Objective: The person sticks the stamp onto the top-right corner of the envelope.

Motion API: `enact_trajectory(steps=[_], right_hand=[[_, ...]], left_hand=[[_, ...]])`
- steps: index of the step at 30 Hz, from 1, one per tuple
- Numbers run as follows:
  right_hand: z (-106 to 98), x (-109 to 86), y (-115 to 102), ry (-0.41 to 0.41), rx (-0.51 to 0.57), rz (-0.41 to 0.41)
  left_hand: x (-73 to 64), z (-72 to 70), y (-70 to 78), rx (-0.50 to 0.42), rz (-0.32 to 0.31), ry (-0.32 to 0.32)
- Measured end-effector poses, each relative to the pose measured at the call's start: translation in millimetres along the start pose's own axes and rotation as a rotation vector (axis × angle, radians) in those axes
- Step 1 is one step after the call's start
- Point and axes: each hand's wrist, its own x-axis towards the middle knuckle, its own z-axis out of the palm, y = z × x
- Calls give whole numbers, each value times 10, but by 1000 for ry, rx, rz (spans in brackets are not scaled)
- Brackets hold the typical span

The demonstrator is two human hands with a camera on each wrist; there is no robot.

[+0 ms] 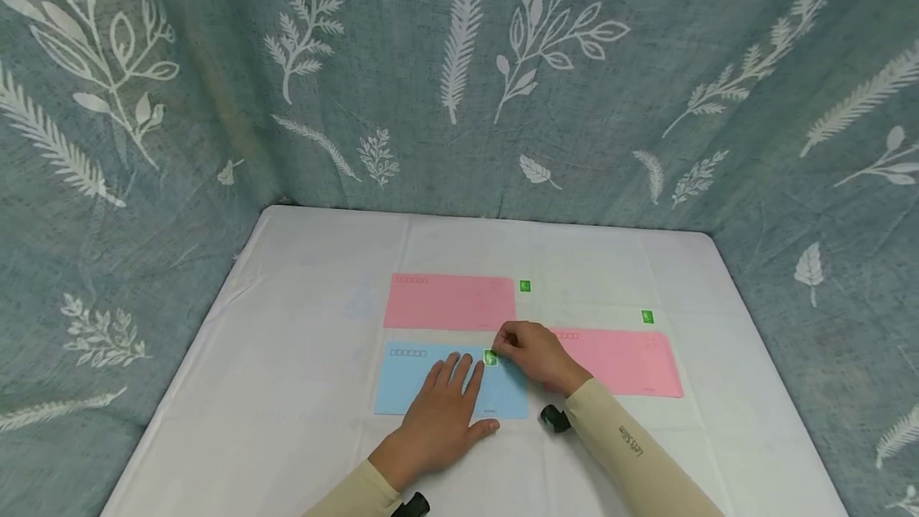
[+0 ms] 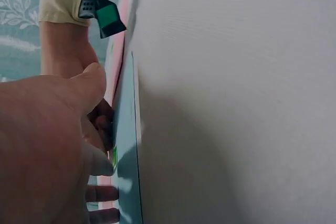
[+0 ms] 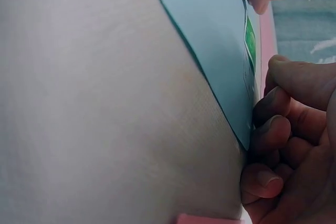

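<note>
A blue envelope (image 1: 409, 389) lies flat on the table, with a small green stamp (image 1: 491, 357) at its upper right part. My left hand (image 1: 445, 413) rests on this envelope, palm down and fingers spread, the index fingertip close to the stamp's left side. With thumb and fingers drawn together, my right hand (image 1: 534, 353) pinches at the stamp's right edge; the exact contact is partly hidden. In the right wrist view the green stamp (image 3: 250, 43) shows beside the curled right fingers (image 3: 273, 132). The left wrist view shows the left hand (image 2: 44, 140) over the envelope's edge.
One pink envelope (image 1: 448, 305) lies behind the blue one, with a green stamp (image 1: 526, 286) to its right. Another pink envelope (image 1: 625, 365) is partly under the right forearm; behind it lies another stamp (image 1: 648, 317). A patterned curtain (image 1: 431, 158) surrounds the white table (image 1: 251, 389).
</note>
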Motion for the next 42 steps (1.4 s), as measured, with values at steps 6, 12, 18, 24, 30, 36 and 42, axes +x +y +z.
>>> enact_trajectory(steps=[6, 12, 18, 24, 30, 36, 42], right_hand=[[12, -6, -20, 6, 9, 8], [30, -19, -30, 1, 10, 8], [58, -33, -16, -1, 12, 6], [81, -16, 16, 0, 12, -4], [72, -22, 0, -6, 38, 6], [32, -27, -7, 0, 35, -2], [5, -21, -5, 12, 37, 3]], left_hand=[[36, -79, -83, -105, 5, 15], [184, -187, -247, -92, -10, 50], [434, -217, -430, -63, -32, 35], [646, -206, -539, -24, -55, -7], [713, -219, -571, -9, -70, -46], [738, -220, -559, -40, -60, -44], [780, -216, -504, -53, -47, -36]])
